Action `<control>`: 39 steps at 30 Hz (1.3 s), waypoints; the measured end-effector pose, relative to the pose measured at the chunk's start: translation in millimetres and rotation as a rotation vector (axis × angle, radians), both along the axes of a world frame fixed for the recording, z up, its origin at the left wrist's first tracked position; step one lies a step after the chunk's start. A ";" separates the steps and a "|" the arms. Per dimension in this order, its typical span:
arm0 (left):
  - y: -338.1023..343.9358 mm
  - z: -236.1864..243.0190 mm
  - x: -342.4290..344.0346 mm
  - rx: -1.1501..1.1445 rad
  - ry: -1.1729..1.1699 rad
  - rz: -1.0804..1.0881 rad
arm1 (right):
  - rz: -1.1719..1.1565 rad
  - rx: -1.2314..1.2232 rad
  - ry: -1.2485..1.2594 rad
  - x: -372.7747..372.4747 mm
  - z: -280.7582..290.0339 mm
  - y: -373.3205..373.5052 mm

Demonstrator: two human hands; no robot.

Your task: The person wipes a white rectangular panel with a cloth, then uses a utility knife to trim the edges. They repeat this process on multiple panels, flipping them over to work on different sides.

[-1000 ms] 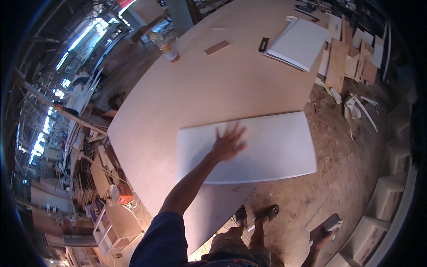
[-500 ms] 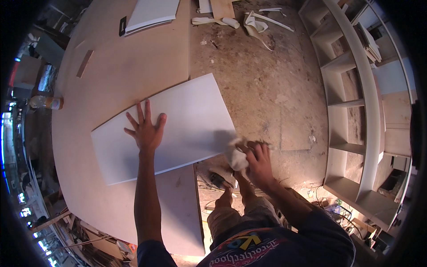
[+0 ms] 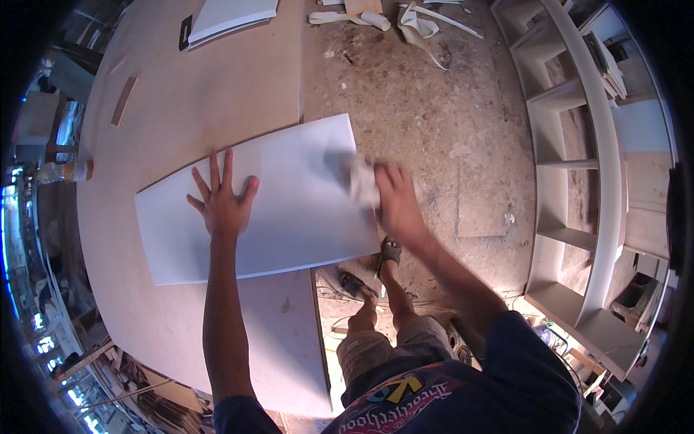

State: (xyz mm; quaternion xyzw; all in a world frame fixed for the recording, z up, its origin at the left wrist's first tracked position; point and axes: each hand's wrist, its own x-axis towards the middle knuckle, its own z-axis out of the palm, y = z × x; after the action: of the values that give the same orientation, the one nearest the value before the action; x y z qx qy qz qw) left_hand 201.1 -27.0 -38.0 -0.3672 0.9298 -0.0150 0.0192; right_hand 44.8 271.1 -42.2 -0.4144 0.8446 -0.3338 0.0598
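Observation:
A white rectangular panel (image 3: 296, 210) lies slantwise on the wooden worktable, its right end jutting past the table's edge over the floor. My left hand (image 3: 225, 202) rests flat on the panel's left half, fingers spread, with the fingertips close to its far edge. At the panel's right end, my right hand (image 3: 396, 199) is closed on a crumpled whitish cloth (image 3: 363, 182), which meets the panel's short edge. The cloth and that hand are slightly blurred by motion.
The worktable (image 3: 181, 108) carries a stack of white boards (image 3: 233, 20) at the far end and a thin wood strip (image 3: 125, 101). A plastic bottle (image 3: 66, 172) stands at its left. Offcuts (image 3: 416, 25) lie on the floor. A shelf frame (image 3: 564, 166) stands at right.
My right hand and the cloth have moved away from me along the panel's right edge. My left hand stays spread on the panel; the view has shifted slightly.

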 end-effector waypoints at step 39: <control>72.3 14.7 67.1 0.103 -0.013 -0.619 | -0.702 -0.107 -0.621 174.5 -39.5 280.6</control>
State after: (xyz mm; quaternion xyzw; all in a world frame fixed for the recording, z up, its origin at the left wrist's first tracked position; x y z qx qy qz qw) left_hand 268.2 45.3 -23.2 -0.0649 0.9969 0.0246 0.0380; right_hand 219.3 551.7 -81.7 0.0131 0.8573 -0.4850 0.1719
